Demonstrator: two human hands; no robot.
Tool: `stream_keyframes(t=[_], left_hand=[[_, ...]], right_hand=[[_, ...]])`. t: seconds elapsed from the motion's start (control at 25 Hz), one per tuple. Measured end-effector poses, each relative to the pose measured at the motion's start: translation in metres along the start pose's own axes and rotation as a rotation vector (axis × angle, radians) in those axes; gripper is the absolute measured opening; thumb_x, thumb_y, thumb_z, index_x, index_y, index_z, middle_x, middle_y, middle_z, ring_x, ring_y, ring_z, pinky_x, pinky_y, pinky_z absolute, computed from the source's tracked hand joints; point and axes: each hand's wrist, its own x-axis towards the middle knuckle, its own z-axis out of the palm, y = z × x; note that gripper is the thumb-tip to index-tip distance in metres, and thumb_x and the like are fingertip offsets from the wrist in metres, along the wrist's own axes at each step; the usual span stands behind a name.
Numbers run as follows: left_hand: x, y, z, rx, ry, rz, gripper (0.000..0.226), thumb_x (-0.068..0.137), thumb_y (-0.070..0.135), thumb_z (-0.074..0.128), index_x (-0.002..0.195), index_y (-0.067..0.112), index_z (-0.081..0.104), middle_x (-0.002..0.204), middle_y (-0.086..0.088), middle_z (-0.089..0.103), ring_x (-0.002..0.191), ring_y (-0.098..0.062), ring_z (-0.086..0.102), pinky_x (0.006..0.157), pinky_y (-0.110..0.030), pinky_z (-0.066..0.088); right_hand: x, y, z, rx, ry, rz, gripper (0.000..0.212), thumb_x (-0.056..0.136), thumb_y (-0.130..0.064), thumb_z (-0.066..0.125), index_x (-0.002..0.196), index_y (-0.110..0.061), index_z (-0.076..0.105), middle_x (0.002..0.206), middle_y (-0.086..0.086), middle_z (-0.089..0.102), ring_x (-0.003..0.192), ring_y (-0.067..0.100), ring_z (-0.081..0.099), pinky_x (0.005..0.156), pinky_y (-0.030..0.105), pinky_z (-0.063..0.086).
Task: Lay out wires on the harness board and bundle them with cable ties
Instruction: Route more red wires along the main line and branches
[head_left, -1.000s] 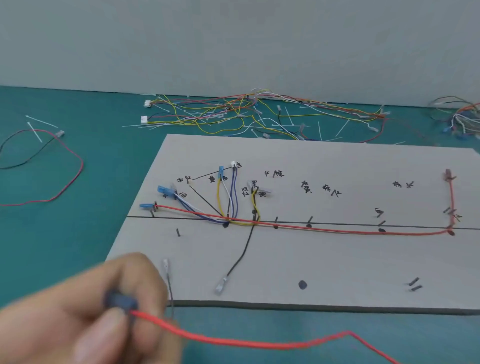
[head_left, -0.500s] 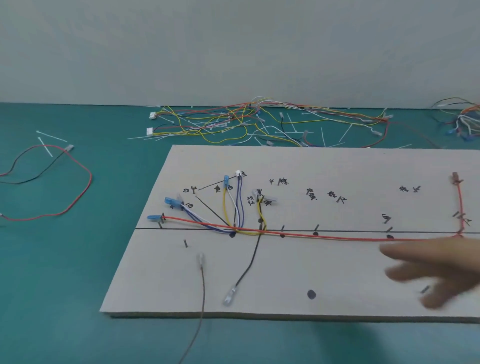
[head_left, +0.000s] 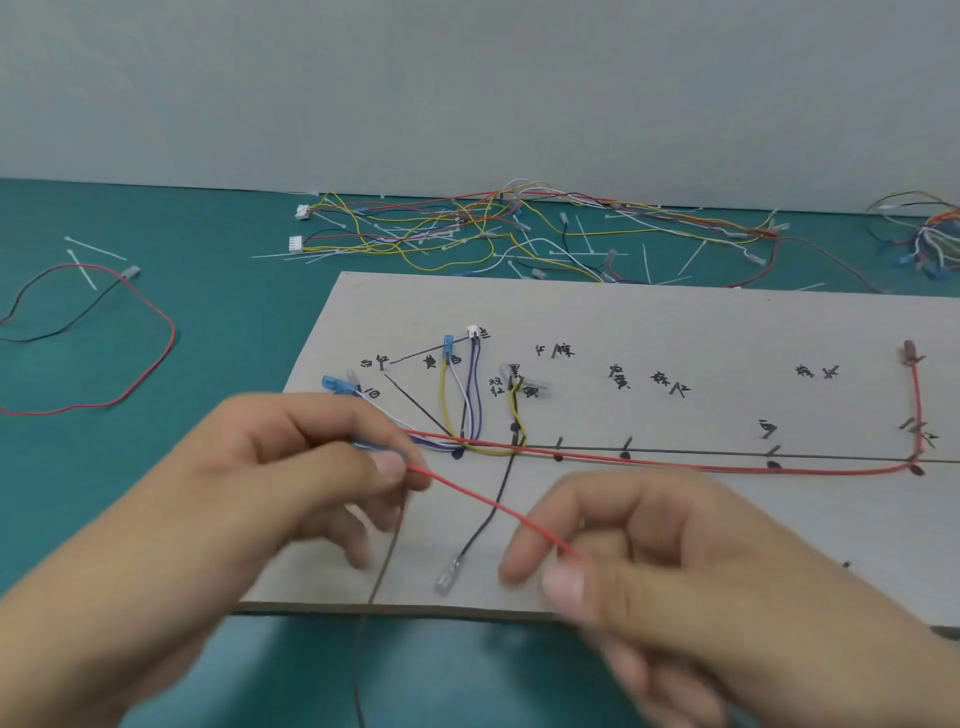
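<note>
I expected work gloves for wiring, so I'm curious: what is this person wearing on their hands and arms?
Nothing that shows. The left hand and the right hand are both bare: no gloves, no rings, no watch or wristband, and no sleeve reaches into view. The nails on the fingers look short and unpainted, though motion blurs the picture.

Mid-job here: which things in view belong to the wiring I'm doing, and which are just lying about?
In use: harness board; wires already laid; red wire pinched between left hand and right hand.
Lying about: red-and-black wire pair, far left; wire tangle behind the board; smaller tangle, far right.
</note>
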Motion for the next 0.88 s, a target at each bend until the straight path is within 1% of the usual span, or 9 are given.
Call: stream_keyframes(t=[0.12, 0.28, 0.36, 0.44, 0.52, 0.6, 0.72, 0.8, 0.88], left_hand=[[0.031, 0.002, -0.024, 0.146, 0.029, -0.055, 0.038, 0.054, 0.033, 0.073, 0.078, 0.005, 0.080, 0.057, -0.010, 0.059, 0.049, -0.021, 0.049, 0.042, -0.025, 0.042], [0.078, 0.015, -0.045, 0.296, -0.176, -0.099, 0.032, 0.062, 0.026, 0.072, 0.084, 0.004, 0.082, 0.067, -0.015, 0.064, 0.053, -0.018, 0.050, 0.047, -0.024, 0.045], [0.095, 0.020, -0.054, 0.261, -0.237, -0.121, 0.039, 0.069, 0.033, 0.077, 0.091, 0.002, 0.082, 0.069, -0.013, 0.063, 0.054, -0.016, 0.051, 0.049, -0.025, 0.048], [0.105, 0.017, -0.063, 0.253, -0.299, -0.146, 0.045, 0.071, 0.037, 0.082, 0.099, 0.003, 0.081, 0.072, -0.011, 0.063, 0.056, -0.014, 0.053, 0.053, -0.025, 0.050], [0.107, 0.009, -0.071, 0.257, -0.355, -0.151, 0.048, 0.073, 0.037, 0.087, 0.109, 0.006, 0.078, 0.079, -0.011, 0.065, 0.062, -0.015, 0.057, 0.057, -0.026, 0.054], [0.105, 0.002, -0.077, 0.218, -0.367, -0.119, 0.054, 0.070, 0.039, 0.093, 0.109, 0.005, 0.077, 0.083, -0.012, 0.069, 0.066, -0.018, 0.063, 0.061, -0.028, 0.056], [0.094, 0.000, -0.085, 0.264, -0.320, -0.053, 0.052, 0.065, 0.042, 0.096, 0.098, 0.005, 0.080, 0.087, -0.020, 0.075, 0.072, -0.028, 0.072, 0.064, -0.032, 0.060], [0.087, 0.002, -0.089, 0.345, -0.301, -0.019, 0.049, 0.061, 0.044, 0.097, 0.092, 0.009, 0.082, 0.084, -0.020, 0.077, 0.071, -0.024, 0.074, 0.063, -0.029, 0.060], [0.082, 0.005, -0.091, 0.383, -0.287, 0.010, 0.045, 0.059, 0.042, 0.098, 0.089, 0.012, 0.083, 0.080, -0.016, 0.078, 0.068, -0.018, 0.073, 0.062, -0.024, 0.058]], right_hand=[[0.016, -0.011, -0.022, -0.074, 0.190, -0.064, 0.005, 0.094, -0.015, 0.067, 0.090, -0.014, 0.070, 0.060, 0.007, 0.057, 0.032, 0.009, 0.038, 0.037, 0.018, 0.037], [0.054, -0.030, -0.040, -0.272, 0.326, -0.131, 0.011, 0.098, -0.008, 0.063, 0.088, -0.008, 0.066, 0.056, 0.003, 0.052, 0.036, 0.009, 0.033, 0.039, 0.018, 0.032], [0.069, -0.026, -0.039, -0.323, 0.454, -0.228, 0.010, 0.097, -0.008, 0.064, 0.087, -0.009, 0.068, 0.055, 0.000, 0.047, 0.038, 0.007, 0.034, 0.038, 0.018, 0.030], [0.073, -0.019, -0.035, -0.200, 0.509, -0.259, 0.011, 0.096, -0.007, 0.064, 0.086, -0.010, 0.068, 0.055, 0.000, 0.046, 0.037, 0.006, 0.035, 0.035, 0.017, 0.029], [0.070, -0.015, -0.038, 0.092, 0.412, -0.223, 0.008, 0.095, -0.010, 0.064, 0.089, -0.013, 0.068, 0.059, 0.001, 0.049, 0.036, 0.006, 0.030, 0.037, 0.013, 0.026], [0.063, -0.016, -0.045, 0.295, 0.283, -0.171, 0.008, 0.089, -0.019, 0.063, 0.094, -0.016, 0.069, 0.069, 0.003, 0.053, 0.042, 0.009, 0.033, 0.037, 0.015, 0.028], [0.059, -0.018, -0.054, 0.444, 0.168, -0.082, 0.027, 0.082, -0.030, 0.055, 0.094, -0.011, 0.069, 0.077, 0.006, 0.058, 0.050, 0.015, 0.046, 0.037, 0.020, 0.036], [0.058, -0.018, -0.057, 0.513, 0.118, -0.054, 0.033, 0.079, -0.028, 0.047, 0.089, -0.007, 0.069, 0.079, 0.011, 0.061, 0.051, 0.019, 0.052, 0.036, 0.022, 0.041], [0.057, -0.017, -0.059, 0.575, 0.050, -0.080, 0.034, 0.069, -0.022, 0.048, 0.086, -0.002, 0.070, 0.081, 0.015, 0.062, 0.052, 0.021, 0.056, 0.038, 0.024, 0.046]])
